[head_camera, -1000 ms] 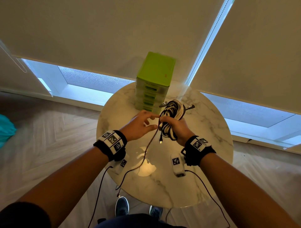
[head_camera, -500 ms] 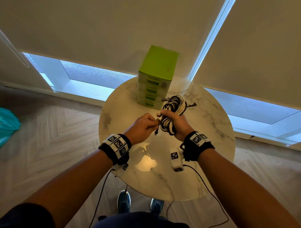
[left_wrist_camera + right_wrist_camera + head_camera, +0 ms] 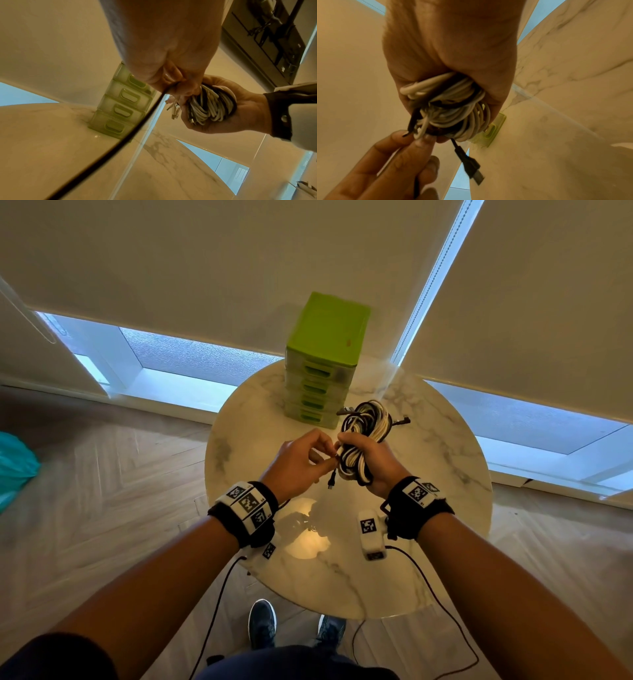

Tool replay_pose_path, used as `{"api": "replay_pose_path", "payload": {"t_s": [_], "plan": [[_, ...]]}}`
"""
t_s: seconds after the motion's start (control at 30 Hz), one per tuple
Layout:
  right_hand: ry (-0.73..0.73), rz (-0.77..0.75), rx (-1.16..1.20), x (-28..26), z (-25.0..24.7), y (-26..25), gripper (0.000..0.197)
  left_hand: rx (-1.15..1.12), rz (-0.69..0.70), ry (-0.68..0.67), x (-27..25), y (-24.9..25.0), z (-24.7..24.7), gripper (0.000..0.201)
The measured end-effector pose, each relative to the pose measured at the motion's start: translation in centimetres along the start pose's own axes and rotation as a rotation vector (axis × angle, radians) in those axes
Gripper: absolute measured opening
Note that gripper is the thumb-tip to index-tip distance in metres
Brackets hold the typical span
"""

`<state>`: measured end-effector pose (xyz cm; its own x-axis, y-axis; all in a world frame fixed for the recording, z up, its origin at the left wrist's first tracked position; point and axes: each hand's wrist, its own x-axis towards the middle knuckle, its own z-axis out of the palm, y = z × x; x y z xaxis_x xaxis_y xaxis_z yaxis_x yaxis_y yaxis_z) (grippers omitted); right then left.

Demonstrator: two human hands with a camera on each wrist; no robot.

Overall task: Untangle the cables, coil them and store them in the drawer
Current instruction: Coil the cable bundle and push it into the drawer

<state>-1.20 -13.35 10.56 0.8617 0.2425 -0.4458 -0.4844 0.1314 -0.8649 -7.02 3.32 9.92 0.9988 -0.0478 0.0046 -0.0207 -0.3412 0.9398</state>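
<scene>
My right hand grips a coiled bundle of black and white cables above the round marble table. In the right wrist view the bundle fills my right palm. My left hand pinches the last stretch of a black cable against the bundle's left side. Its plug dangles just below the hands, and shows as the black plug from the right wrist. The green drawer unit stands at the table's back, with all visible drawers closed.
A white tagged module hangs under my right wrist, and thin black wires run from both wrists down past the table's front edge. A teal bag lies on the wooden floor at far left. Window blinds close off the back.
The long black tail that trailed over the table's front edge has been drawn up into the bundle; only a short plug end hangs. My left hand has closed in on the bundle.
</scene>
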Motion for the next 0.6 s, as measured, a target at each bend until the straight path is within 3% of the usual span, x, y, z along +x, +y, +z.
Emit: {"api": "replay_pose_path", "payload": {"t_s": [0.13,0.27,0.47,0.6], "plan": [[0.020,0.001,0.085,0.4,-0.4,-1.3,0.011,-0.079,0.017,-0.070,-0.5,-0.2,-0.3,0.013],[-0.060,-0.004,0.262,0.4,-0.1,-1.8,0.011,-0.254,-0.128,0.055,-0.5,-0.7,-0.7,0.017],[-0.199,0.047,0.296,-0.3,1.3,-2.4,0.020,-0.108,-0.123,-0.022,0.3,-0.8,-1.2,0.016],[-0.187,0.042,0.190,-0.1,1.2,-3.0,0.016,0.031,-0.161,-0.137,0.4,-1.6,-1.9,0.023]]}}
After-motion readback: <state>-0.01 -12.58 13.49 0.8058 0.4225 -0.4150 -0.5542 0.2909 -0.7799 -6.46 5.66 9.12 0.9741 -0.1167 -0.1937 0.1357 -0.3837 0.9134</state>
